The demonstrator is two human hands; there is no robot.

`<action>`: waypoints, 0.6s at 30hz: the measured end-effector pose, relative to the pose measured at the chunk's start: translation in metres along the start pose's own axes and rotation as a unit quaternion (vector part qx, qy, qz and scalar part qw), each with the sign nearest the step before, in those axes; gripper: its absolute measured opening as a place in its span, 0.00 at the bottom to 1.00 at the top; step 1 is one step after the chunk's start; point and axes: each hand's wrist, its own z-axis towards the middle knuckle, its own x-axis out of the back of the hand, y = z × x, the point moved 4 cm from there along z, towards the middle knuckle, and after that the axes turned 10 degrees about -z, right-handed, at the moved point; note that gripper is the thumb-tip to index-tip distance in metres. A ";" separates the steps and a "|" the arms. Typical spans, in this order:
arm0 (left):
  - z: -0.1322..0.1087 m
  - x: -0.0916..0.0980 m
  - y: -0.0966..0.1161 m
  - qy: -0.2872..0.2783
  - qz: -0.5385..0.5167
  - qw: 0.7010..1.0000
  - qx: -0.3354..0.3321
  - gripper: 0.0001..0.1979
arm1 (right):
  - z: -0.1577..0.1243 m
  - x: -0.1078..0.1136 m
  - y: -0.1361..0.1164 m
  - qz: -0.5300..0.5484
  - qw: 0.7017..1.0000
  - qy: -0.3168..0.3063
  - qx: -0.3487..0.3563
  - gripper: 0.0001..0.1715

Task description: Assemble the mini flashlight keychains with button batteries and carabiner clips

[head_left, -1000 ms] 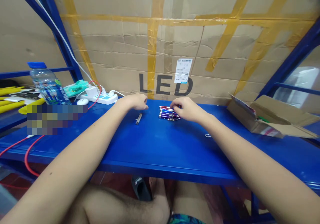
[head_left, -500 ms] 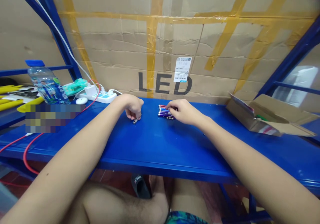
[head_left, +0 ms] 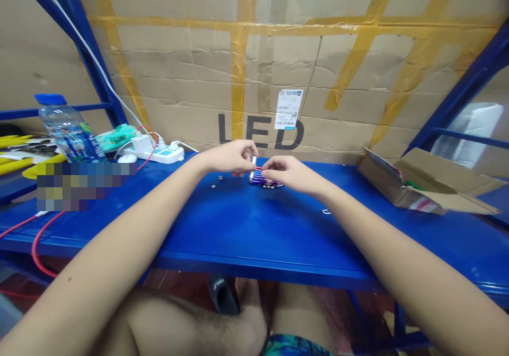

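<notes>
My left hand (head_left: 234,157) is closed in a pinch on a small silver tube (head_left: 254,161), held upright at the left end of a row of slim metallic tubes (head_left: 258,175). The row lies on the blue table and shows red, blue and purple barrels with silver ends. Over its right part is my right hand (head_left: 284,171), fingers curled and closed on the tubes; its fingertips hide some of them. To the left of the row lie a tiny metal piece (head_left: 220,178) and a small round disc (head_left: 213,187). A little metal clip (head_left: 326,212) rests near my right wrist.
An open cardboard box (head_left: 421,186) stands on the right of the blue table (head_left: 254,234). At the left are a water bottle (head_left: 71,133), a white power strip (head_left: 167,154) and red cables (head_left: 35,247). A large carton (head_left: 178,80) marked LED rises behind.
My left hand has moved right and up to the row, carrying the silver tube from the table. Small metal pieces now show where it was. My right hand stays at the row.
</notes>
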 end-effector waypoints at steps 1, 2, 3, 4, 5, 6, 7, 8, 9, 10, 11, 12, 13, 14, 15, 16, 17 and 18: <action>0.003 -0.005 0.002 0.008 -0.015 1.000 -0.024 0.15 | 0.000 -0.002 0.000 0.032 0.999 -0.029 -0.004 0.12; 0.005 -0.011 0.003 0.015 -0.028 0.999 -0.038 0.12 | -0.001 -0.003 0.000 0.052 0.997 -0.047 -0.010 0.12; 0.008 -0.016 0.003 0.023 -0.042 0.998 -0.043 0.10 | -0.001 -0.003 0.001 0.060 0.997 -0.054 -0.017 0.11; 0.010 -0.020 0.003 0.033 -0.055 0.997 -0.045 0.09 | -0.002 -0.002 0.001 0.058 0.997 -0.054 -0.023 0.10; 0.012 -0.024 0.003 0.045 -0.065 0.996 -0.048 0.07 | -0.002 -0.001 0.002 0.049 0.997 -0.051 -0.030 0.08; 0.014 -0.027 0.002 0.058 -0.073 0.994 -0.052 0.05 | -0.002 0.000 0.003 0.042 0.997 -0.048 -0.036 0.07; 0.016 -0.029 0.001 0.072 -0.076 0.993 -0.057 0.04 | -0.002 0.002 0.004 0.037 0.997 -0.047 -0.040 0.06; 0.017 -0.031 0.001 0.092 -0.072 0.991 -0.067 0.04 | -0.002 0.004 0.006 0.033 0.997 -0.046 -0.043 0.05; 0.018 -0.032 0.000 0.114 -0.058 0.988 -0.082 0.04 | -0.002 0.007 0.009 0.026 0.998 -0.042 -0.047 0.05; 0.018 -0.032 0.000 0.139 -0.031 0.985 -0.102 0.05 | -0.002 0.011 0.012 0.012 0.998 -0.030 -0.049 0.05; 0.018 -0.033 0.000 0.157 0.011 0.979 -0.126 0.05 | -0.002 0.015 0.016 -0.011 0.999 -0.014 -0.051 0.06; 0.018 -0.035 0.000 0.163 0.064 0.973 -0.150 0.05 | -0.001 0.020 0.021 -0.040 0.998 0.006 -0.050 0.06; 0.017 -0.038 0.000 0.152 0.123 0.966 -0.170 0.07 | -0.001 0.026 0.026 -0.074 0.996 0.028 -0.048 0.06; 0.017 -0.043 0.000 0.125 0.183 0.958 -0.184 0.09 | 0.000 0.030 0.030 -0.104 0.992 0.047 -0.048 0.06; 0.017 -0.047 -0.002 0.089 0.234 0.949 -0.191 0.12 | 0.000 0.034 0.034 -0.127 0.989 0.059 -0.047 0.05; 0.017 -0.051 -0.004 0.054 0.274 0.940 -0.195 0.13 | 0.000 0.037 0.037 -0.144 0.986 0.065 -0.047 0.04; 0.016 -0.055 -0.005 0.024 0.301 0.933 -0.198 0.14 | 0.000 0.038 0.039 -0.154 0.985 0.066 -0.048 0.03; 0.016 -0.058 -0.006 0.005 0.317 0.927 -0.201 0.15 | 0.000 0.039 0.040 -0.162 0.984 0.065 -0.049 0.02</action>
